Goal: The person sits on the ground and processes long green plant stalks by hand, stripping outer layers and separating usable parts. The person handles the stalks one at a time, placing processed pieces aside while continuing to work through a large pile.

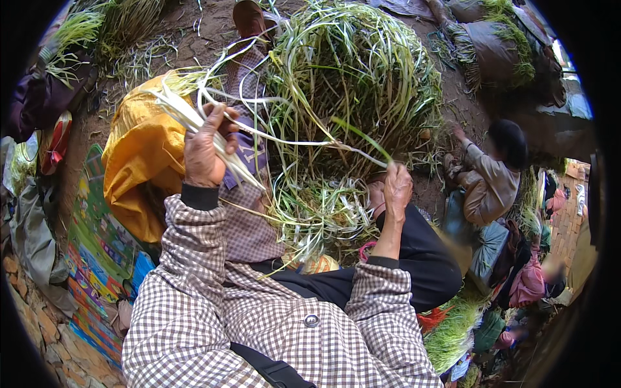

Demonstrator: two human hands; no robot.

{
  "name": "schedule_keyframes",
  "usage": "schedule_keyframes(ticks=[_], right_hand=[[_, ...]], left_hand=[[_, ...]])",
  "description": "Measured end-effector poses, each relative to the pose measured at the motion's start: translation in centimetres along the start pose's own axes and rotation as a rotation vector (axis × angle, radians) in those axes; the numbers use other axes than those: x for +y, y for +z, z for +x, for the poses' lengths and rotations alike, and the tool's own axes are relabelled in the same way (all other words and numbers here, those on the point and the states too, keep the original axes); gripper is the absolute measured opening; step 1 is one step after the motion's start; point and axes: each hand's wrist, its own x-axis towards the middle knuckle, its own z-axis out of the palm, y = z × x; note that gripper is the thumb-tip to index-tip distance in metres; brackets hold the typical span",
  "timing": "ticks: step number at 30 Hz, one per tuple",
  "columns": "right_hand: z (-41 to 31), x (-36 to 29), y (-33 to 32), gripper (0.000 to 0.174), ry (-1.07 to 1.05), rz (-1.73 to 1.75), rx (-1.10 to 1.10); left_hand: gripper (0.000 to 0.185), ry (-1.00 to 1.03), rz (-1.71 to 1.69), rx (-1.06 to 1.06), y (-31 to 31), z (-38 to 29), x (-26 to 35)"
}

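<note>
My left hand [206,153] is closed around a bundle of pale white plant stalks [182,110], held above my outstretched leg in checked cloth [247,223]. Long loose leaves trail from that bundle to the right. Between the fingers of my right hand [398,189] is a thin pale stalk [361,150], and a green blade [361,131] sticks out beside it. Beyond both hands rises a large heap of long green and white stalks [359,72]. Shredded pale leaves [325,208] lie between my legs, close to my bare foot [376,196].
A yellow-orange sack [140,145] stands at left, beside a colourful printed mat [97,233]. At right a person [490,169] crouches near the heap. More people in pink [529,281] are farther right. Wrapped stalk bundles [490,53] lie at upper right, loose greens [451,334] at lower right.
</note>
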Motion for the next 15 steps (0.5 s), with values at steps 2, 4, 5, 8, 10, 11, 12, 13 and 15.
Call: schedule_keyframes(ticks=[2,4,5,8,10,11,12,13,15], right_hand=[[-1.5,-7.0,-0.7,0.032,0.017,0.396,-0.043],[-4.1,-12.8,0.9,0.038,-0.17,0.759,-0.138],[-5.1,-14.4,1.8,0.041,-0.321,0.888,-0.239],[-7.3,-15.8,3.2,0.034,-0.541,0.758,-0.428],[-7.2,-12.8,3.8,0.024,-0.597,0.537,-0.313],[-7.0,-11.0,4.0,0.022,-0.562,0.474,-0.295],[-7.1,-11.2,4.0,0.022,-0.625,0.434,-0.23],[-7.2,-11.4,4.1,0.021,-0.687,0.393,-0.163],[-8.0,-13.5,4.2,0.021,-0.688,0.428,-0.217]], left_hand=[[0.012,-0.021,0.024,-0.04,1.2,-1.0,-0.8],[0.013,-0.1,0.051,-0.057,3.8,-2.4,-1.7],[0.013,-0.135,0.093,-0.071,5.1,-2.9,-1.9],[0.018,-0.022,-0.044,-0.159,5.8,-2.5,-0.3],[0.022,0.034,-0.069,-0.145,4.6,-1.1,2.2],[0.022,-0.025,-0.162,-0.183,3.3,-0.2,2.7],[0.023,-0.03,-0.101,-0.183,3.1,-0.3,2.3],[0.024,-0.037,-0.04,-0.184,3.0,-0.4,2.0],[0.029,-0.054,0.08,-0.143,3.7,-1.8,-0.6]])
